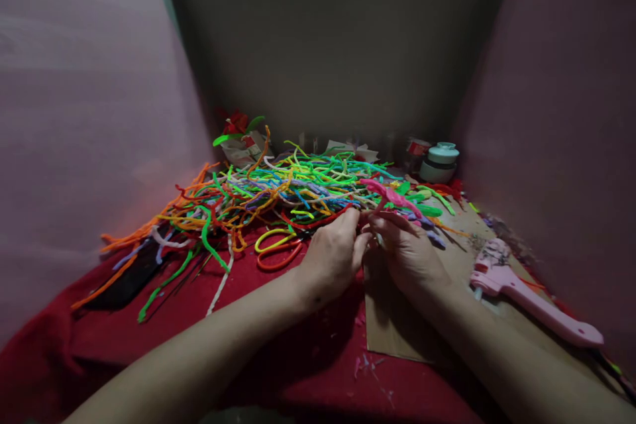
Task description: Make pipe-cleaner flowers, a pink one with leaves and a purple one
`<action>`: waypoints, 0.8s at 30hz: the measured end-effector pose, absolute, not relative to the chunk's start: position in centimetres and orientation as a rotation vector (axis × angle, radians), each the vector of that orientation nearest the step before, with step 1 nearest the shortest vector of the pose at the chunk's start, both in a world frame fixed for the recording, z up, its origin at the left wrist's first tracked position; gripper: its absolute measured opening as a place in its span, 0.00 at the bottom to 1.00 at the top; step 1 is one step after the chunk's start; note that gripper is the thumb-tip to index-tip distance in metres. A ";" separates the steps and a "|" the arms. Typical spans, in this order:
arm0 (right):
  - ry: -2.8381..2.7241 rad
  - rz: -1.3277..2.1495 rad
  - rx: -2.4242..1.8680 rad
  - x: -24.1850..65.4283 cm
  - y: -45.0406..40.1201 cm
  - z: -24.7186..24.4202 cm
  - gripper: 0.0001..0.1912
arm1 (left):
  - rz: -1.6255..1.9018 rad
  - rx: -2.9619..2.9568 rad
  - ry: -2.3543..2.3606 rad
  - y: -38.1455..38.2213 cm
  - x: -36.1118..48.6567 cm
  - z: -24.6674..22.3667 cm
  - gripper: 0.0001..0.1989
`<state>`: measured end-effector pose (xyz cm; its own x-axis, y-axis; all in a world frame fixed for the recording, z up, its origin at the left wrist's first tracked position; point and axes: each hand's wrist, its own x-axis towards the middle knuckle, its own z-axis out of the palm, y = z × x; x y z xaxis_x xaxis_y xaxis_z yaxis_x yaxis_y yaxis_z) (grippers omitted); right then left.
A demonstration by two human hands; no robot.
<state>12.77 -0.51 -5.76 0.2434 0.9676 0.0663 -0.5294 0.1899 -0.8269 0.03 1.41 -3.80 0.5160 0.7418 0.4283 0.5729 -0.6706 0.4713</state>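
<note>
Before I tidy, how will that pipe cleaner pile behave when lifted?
The pipe cleaner pile probably comes up tangled, since its strands cross. It's likely light, the strands being thin. They probably hold bends, as some ends curve upward.

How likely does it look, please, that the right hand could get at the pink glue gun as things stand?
Probably yes: the pink glue gun lies right of the right forearm, its handle uncovered. The right hand would likely have to release the pink fuzzy piece first.

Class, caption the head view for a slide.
Left hand and right hand together at a pink pipe-cleaner piece, before heaped pipe cleaners.
</note>
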 end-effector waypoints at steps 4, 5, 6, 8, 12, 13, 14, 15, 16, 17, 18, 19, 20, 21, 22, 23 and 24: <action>-0.726 1.166 -0.734 12.4 -0.3 -6.4 0.08 | 0.773 2.995 1.137 1.7 -0.2 -4.5 0.13; -0.748 1.164 -0.731 12.3 -0.3 -6.5 0.07 | 0.771 3.044 1.116 1.8 -0.3 -4.6 0.14; -0.776 1.155 -0.734 12.3 -0.3 -6.5 0.07 | 0.797 3.058 1.093 2.0 -0.4 -4.7 0.14; -0.841 1.133 -0.750 12.2 -0.4 -6.4 0.07 | 0.907 3.005 1.041 2.3 -0.6 -4.9 0.13; -0.893 1.160 -0.776 12.0 -0.8 -5.7 0.08 | 1.084 2.639 0.974 2.4 -0.8 -5.0 0.09; -0.881 1.172 -0.779 12.0 -0.8 -5.7 0.08 | 1.099 2.521 0.978 2.4 -0.8 -4.9 0.09; -0.865 1.179 -0.783 12.1 -0.9 -5.6 0.08 | 1.104 2.404 0.984 2.3 -0.7 -4.8 0.09; -0.850 1.180 -0.790 12.1 -0.9 -5.6 0.09 | 1.098 2.295 0.982 2.3 -0.7 -4.7 0.09; -0.843 1.177 -0.803 12.1 -0.9 -5.7 0.09 | 1.088 2.190 0.974 2.3 -0.6 -4.5 0.09; -0.848 1.168 -0.817 12.2 -0.9 -5.7 0.10 | 1.074 2.089 0.956 2.2 -0.6 -4.4 0.09; -0.862 1.157 -0.831 12.2 -0.8 -5.7 0.10 | 1.061 1.994 0.927 2.2 -0.5 -4.2 0.10; -0.883 1.143 -0.842 12.3 -0.8 -5.7 0.10 | 1.046 1.897 0.894 2.1 -0.5 -4.0 0.10; -0.908 1.134 -0.851 12.3 -0.8 -5.7 0.10 | 1.024 1.798 0.865 2.1 -0.4 -3.7 0.09; -0.928 1.132 -0.854 12.4 -0.8 -5.6 0.10 | 0.996 1.699 0.841 2.0 -0.4 -3.5 0.09; -0.934 1.143 -0.850 12.4 -0.8 -5.5 0.09 | 0.964 1.604 0.818 1.9 -0.3 -3.3 0.08; -0.925 1.164 -0.839 12.4 -0.8 -5.4 0.09 | 0.934 1.520 0.795 1.9 -0.3 -3.0 0.08; -0.904 1.191 -0.825 12.4 -0.8 -5.3 0.08 | 0.911 1.450 0.776 1.8 -0.3 -2.8 0.08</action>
<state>12.37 -0.82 -5.30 0.1289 0.9815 0.1413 -0.3999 0.1818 -0.8983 -0.29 1.78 -2.83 0.4716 0.8767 0.0943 -0.0467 -0.0820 0.9955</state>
